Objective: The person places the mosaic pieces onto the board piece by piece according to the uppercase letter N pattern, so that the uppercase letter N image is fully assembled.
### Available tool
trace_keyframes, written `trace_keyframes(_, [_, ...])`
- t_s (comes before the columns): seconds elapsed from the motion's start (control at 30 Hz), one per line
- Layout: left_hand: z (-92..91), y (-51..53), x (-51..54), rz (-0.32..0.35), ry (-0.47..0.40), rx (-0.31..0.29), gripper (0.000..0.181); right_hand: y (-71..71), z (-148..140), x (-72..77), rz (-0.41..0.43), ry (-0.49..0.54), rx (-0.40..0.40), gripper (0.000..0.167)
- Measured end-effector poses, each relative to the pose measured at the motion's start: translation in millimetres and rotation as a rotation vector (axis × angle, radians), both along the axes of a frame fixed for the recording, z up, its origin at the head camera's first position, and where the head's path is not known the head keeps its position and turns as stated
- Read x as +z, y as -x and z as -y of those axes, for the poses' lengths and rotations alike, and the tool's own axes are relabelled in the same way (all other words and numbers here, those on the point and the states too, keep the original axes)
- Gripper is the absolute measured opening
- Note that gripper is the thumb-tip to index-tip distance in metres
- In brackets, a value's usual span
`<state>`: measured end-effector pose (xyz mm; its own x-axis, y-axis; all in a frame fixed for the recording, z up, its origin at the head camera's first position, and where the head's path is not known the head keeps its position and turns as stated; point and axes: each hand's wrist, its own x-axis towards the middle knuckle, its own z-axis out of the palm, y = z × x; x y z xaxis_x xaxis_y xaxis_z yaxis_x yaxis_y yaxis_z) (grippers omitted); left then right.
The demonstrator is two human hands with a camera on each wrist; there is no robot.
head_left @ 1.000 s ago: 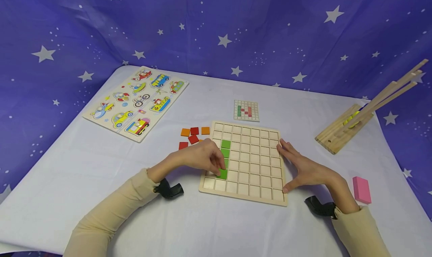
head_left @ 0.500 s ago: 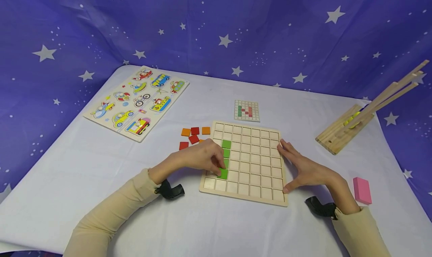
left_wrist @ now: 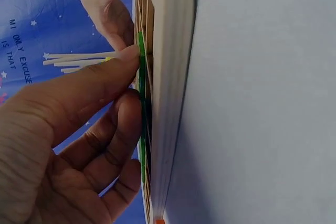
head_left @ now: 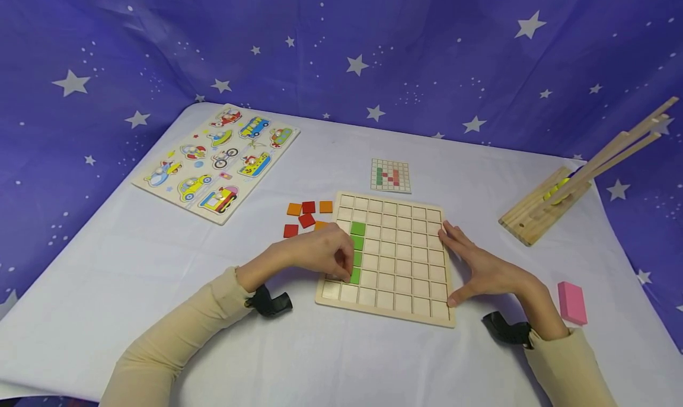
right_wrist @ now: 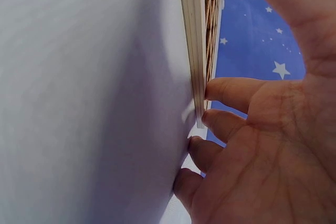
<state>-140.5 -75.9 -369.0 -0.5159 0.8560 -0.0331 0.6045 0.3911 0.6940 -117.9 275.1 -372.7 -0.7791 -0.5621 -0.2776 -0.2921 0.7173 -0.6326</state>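
Note:
A square wooden grid board (head_left: 404,301) lies on the table. In its left part, a column of several green tiles (head_left: 357,229) sits in the cells. My left hand (head_left: 325,250) reaches over the board from the left, thumb and bent fingertips at the nearest green tile (head_left: 355,275) and partly covering it. In the left wrist view, the thumb (left_wrist: 123,59) touches the thin green edge, with the index finger bent beside it. Along the board's right edge, my right hand (head_left: 482,270) rests spread, thumb low and fingers higher; the right wrist view shows fingertips (right_wrist: 215,90) against the rim.
Red tiles (head_left: 306,220) and orange tiles (head_left: 326,207) lie loose left of the board. Behind it is a small pattern card (head_left: 391,175). A vehicle puzzle (head_left: 216,164) lies back left. A wooden stand with rods (head_left: 525,226) and a pink block (head_left: 573,303) are at right.
The left fingertips have shifted slightly left on the nearest green tile, uncovering more of the tiles above it. The right hand has stayed on the board's edge.

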Motion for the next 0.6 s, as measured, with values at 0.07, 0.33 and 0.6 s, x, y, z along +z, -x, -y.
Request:
trace_keyframes(0.07, [1.3, 1.8, -0.9, 0.003, 0.001, 0.015, 0.011, 0.1, 0, 0.0, 0.001, 0.003, 0.001, 0.131])
trace_keyframes(0.33, [21.5, 20.7, 2.1, -0.003, -0.099, 0.159, 0.005, 0.2, 0, -0.1, -0.001, 0.002, 0.002, 0.131])
trace_keyframes(0.6, [56.4, 45.2, 8.1, -0.028, -0.077, 0.430, 0.009, 0.6, -1, -1.3, -0.006, 0.009, 0.008, 0.131])
